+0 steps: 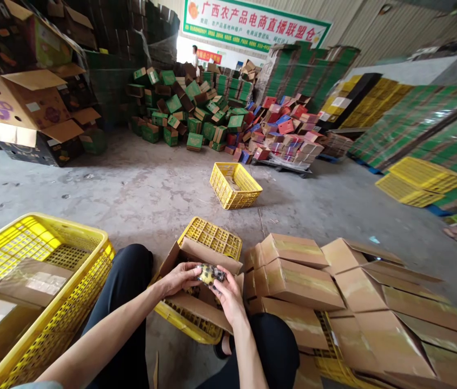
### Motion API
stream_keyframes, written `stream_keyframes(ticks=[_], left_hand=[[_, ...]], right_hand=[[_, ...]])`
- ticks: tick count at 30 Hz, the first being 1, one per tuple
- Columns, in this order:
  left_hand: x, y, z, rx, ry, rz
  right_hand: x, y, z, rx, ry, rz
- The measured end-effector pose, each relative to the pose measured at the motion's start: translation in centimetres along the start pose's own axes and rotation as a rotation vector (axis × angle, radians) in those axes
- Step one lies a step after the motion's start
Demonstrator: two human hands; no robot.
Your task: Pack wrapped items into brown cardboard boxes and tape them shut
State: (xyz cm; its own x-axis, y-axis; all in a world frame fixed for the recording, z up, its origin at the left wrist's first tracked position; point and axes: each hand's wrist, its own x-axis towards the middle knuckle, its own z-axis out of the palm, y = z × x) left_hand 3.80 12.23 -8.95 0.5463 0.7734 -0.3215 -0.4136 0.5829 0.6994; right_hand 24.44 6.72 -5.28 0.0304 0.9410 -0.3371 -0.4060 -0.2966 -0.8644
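Observation:
Between my fingertips is a small yellowish, dark-blotched item with a shiny, film-like surface; I cannot make out its exact kind. My left hand pinches its left end, while my right hand grips the right side with thumb and fingers. Both hands are over an open cardboard box between my knees. That box rests on an upturned-looking yellow plastic crate, and its contents are mostly hidden by my hands and the flaps.
At the left, a large yellow crate holds taped cartons. Stacked cardboard boxes stand close by my right knee. A yellow basket sits on the concrete floor ahead, before a heap of green boxes and red boxes.

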Motion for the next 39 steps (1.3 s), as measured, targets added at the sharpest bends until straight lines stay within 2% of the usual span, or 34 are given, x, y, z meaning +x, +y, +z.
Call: stream_keyframes(ticks=[2,13,20,24,28,39], left_hand=[[0.03,0.10,-0.11,0.025,-0.017,0.011],[-0.42,0.76,0.63,0.092,0.065,0.097],[-0.37,0.72,0.56,0.070,0.044,0.094],[-0.37,0.75,0.55,0.015,-0.006,0.086],[-0.42,0.83,0.52,0.058,-0.031,0.087],[-0.14,0.72,-0.03,0.141,0.130,0.124]], right_hand=[[0.00,0.06,0.06,-0.008,-0.012,0.001],[0.09,0.78,-0.30,-0.020,-0.021,0.070],[0.27,0.80,-0.41,-0.044,-0.015,0.026],[0.22,0.34,-0.16,-0.048,0.003,-0.018],[0.16,0.09,-0.02,-0.048,-0.004,-0.035],[0.19,0.53,-0.13,-0.047,-0.022,-0.004]])
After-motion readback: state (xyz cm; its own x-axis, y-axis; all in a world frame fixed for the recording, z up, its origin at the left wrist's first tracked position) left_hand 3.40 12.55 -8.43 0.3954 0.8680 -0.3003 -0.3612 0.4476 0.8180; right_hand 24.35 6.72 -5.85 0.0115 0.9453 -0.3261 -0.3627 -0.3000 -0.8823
